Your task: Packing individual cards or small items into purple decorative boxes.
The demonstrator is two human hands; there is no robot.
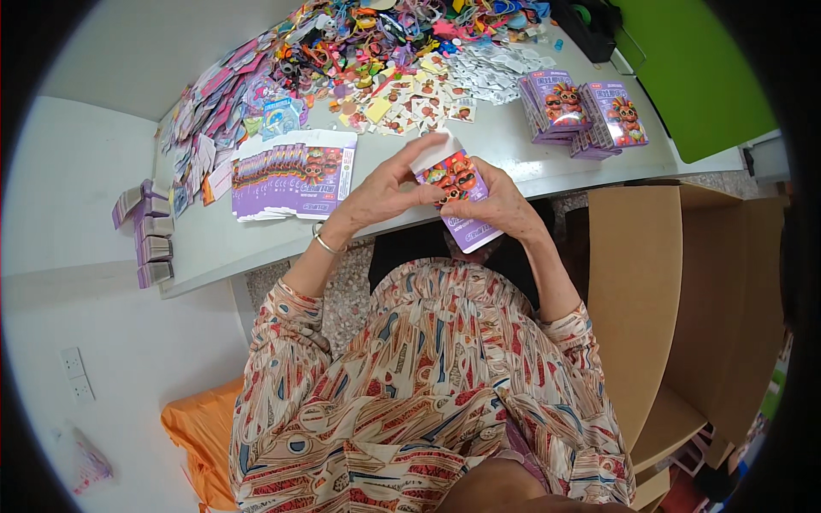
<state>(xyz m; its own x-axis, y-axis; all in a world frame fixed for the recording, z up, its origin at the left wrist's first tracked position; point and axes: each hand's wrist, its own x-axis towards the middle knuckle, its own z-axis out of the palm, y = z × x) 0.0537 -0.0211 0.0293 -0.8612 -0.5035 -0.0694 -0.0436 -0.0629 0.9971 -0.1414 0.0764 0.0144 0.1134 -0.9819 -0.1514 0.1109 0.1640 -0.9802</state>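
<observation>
Between my two hands, just over the table's front edge, is a purple printed carton (463, 224) with red cartoon figures and a white flap at its far end. My left hand (395, 190) grips its left side, with the fingers up by the white flap. On the other side my right hand (500, 203) holds the carton, its thumb pressed on the printed face. Left of my hands, a fanned row of flat purple cartons (321, 175) lies on the table. Stacks of made-up purple boxes (556, 104) stand to the far right.
Loose colourful trinkets (376, 51) heap along the back of the white table (205, 244), beside small printed cards (419, 104) and silvery packets (492, 73). Bundled cards (156, 227) line the left edge. A large open cardboard box (637, 299) stands at my right, an orange bag (205, 432) lower left.
</observation>
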